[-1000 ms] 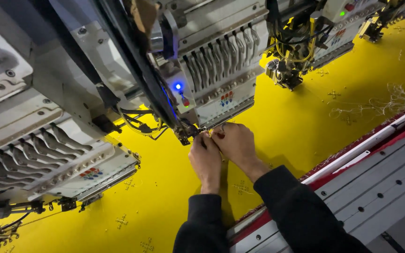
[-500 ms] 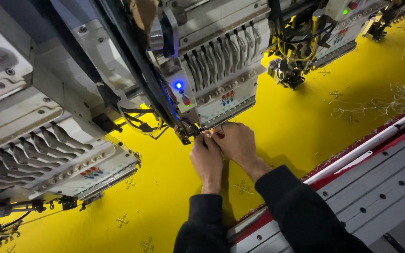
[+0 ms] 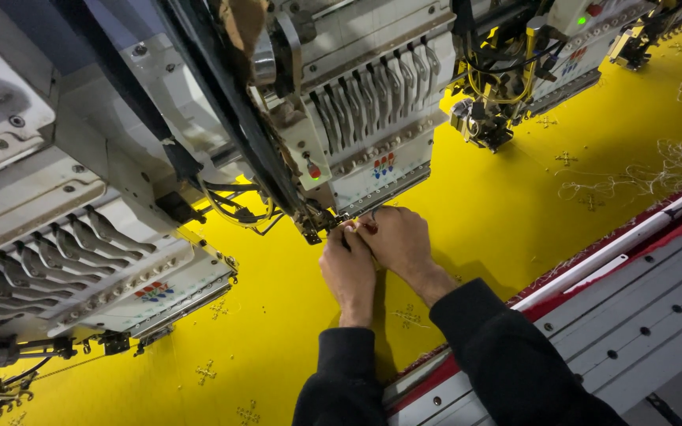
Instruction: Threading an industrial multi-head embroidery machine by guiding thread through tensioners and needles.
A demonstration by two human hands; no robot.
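Both my hands reach up to the needle area under the middle embroidery machine head [image 3: 372,150]. My left hand [image 3: 347,268] has its fingers pinched together at the needles, and my right hand [image 3: 400,244] is closed right beside it, touching it. Something small and red-tipped shows between the fingertips; I cannot tell what it is. Black sleeves cover both arms. Bright yellow fabric [image 3: 499,205] lies stretched flat beneath the heads, with small embroidered motifs on it.
Another machine head [image 3: 80,260] stands at the left and a third [image 3: 507,87] at the upper right, with yellow wiring. Loose white thread [image 3: 657,170] lies on the fabric at the right. A red and white frame rail [image 3: 609,244] and a grey perforated table [image 3: 641,331] border the fabric.
The light on the middle head's panel, blue before, now shows red. My hands have stayed at the needles, almost still.
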